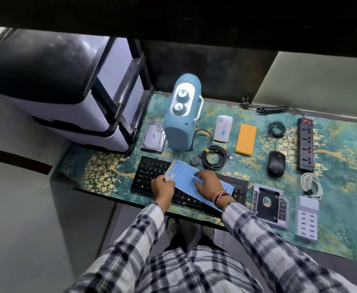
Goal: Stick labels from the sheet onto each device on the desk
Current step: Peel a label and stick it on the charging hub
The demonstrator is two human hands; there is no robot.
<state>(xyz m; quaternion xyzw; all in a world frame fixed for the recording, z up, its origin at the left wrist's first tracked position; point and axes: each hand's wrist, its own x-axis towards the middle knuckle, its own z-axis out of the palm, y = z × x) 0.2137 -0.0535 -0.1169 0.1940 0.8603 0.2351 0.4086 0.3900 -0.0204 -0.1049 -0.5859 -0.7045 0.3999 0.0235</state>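
Note:
A blue striped label sheet [184,173] lies tilted over the black keyboard [150,172]. My left hand [162,186] pinches the sheet's near left edge. My right hand [207,181] rests on the sheet with its fingertips curled at a label. The hard drive [154,137] and the white power bank [223,128] each carry a small blue label. Behind the keyboard stands a blue speaker [181,115]. An orange device [246,138], a black mouse [276,166], a power strip [306,144], a drive caddy [270,205] and a multi-port charger [306,220] lie to the right.
A green and gold mat [342,197] covers the desk. Coiled black cables [213,158] lie behind the sheet, a white cable [312,185] lies near the charger. A grey plastic drawer unit [71,92] stands at the left.

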